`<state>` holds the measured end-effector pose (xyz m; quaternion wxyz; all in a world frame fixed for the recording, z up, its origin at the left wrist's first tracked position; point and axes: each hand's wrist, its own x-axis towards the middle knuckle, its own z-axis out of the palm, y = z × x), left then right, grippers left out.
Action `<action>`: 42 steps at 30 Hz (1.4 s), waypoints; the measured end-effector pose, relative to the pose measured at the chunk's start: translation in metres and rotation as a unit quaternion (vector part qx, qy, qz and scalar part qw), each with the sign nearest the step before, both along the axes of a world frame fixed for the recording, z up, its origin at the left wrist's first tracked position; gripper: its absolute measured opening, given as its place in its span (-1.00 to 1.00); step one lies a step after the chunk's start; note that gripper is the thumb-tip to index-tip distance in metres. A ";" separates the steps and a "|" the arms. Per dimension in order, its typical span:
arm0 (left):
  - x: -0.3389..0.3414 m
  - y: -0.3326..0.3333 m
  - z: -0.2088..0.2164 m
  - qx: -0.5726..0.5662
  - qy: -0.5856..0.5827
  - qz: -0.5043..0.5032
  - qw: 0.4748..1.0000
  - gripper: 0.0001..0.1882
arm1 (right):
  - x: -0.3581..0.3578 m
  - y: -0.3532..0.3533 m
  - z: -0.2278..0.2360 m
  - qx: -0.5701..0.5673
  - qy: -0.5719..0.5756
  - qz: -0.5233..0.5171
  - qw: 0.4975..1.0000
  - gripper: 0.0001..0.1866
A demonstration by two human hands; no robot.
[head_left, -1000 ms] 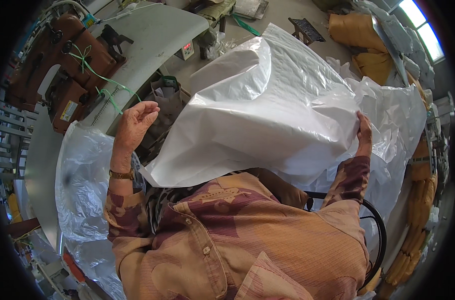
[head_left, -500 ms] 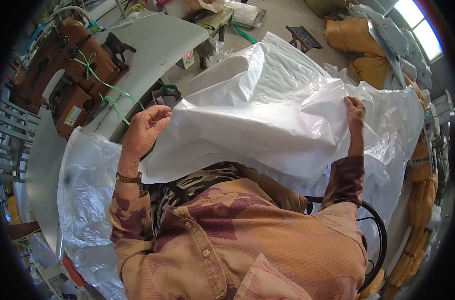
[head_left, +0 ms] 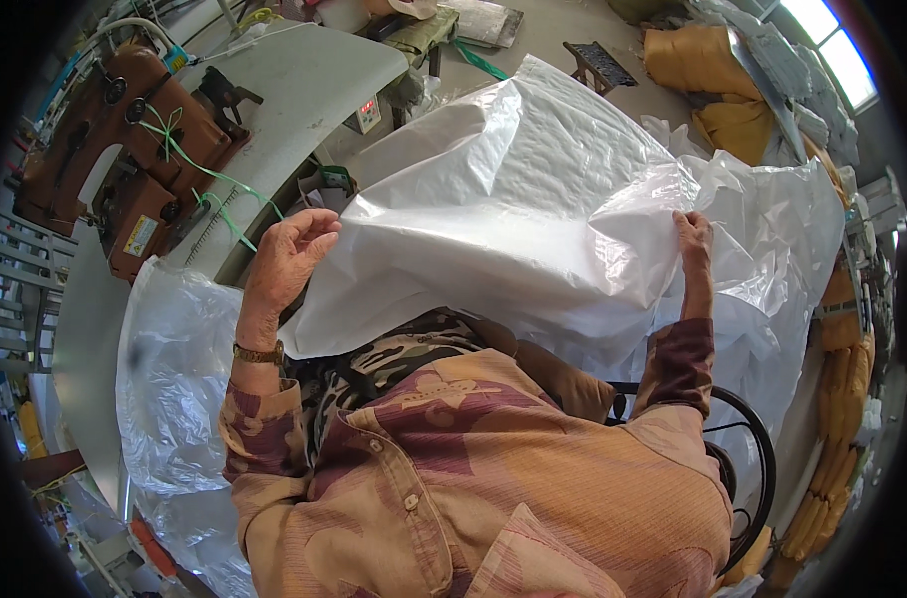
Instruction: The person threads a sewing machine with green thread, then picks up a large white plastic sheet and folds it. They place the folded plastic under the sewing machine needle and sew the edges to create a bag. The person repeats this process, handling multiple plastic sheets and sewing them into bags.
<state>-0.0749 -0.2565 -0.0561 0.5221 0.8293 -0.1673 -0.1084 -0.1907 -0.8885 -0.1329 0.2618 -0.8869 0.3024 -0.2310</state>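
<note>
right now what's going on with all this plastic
A seated person holds a big white plastic sheet up across their lap, left hand gripping its left edge and right hand pinching the right edge. It is bunched and spread between both hands. A brown sewing machine with green thread sits on the grey table to the left, untouched. More clear plastic hangs beside the table.

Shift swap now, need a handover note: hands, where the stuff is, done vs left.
Left hand: gripping the left edge of the white plastic sheet, raised over the lap.
Right hand: pinching the sheet's right edge.
Sheet is spread between both hands, beside the brown sewing machine on the grey table. A clear plastic bag hangs at left.
Done: sheet held open. Left: it has not reached the machine.
</note>
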 end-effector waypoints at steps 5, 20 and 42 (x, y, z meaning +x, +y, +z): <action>0.008 -0.005 -0.003 -0.035 0.013 -0.031 0.999 -0.72 | -0.056 -0.116 -0.084 0.162 0.197 -0.050 0.966 -0.70; 0.000 -0.004 0.001 -0.041 0.049 -0.021 0.998 -0.72 | -0.017 -0.030 0.003 -0.191 0.124 -0.238 0.944 -0.61; -0.008 -0.050 -0.155 0.221 -0.003 -0.130 0.967 -0.14 | -0.018 -0.164 -0.080 0.097 0.076 -0.171 0.978 -0.32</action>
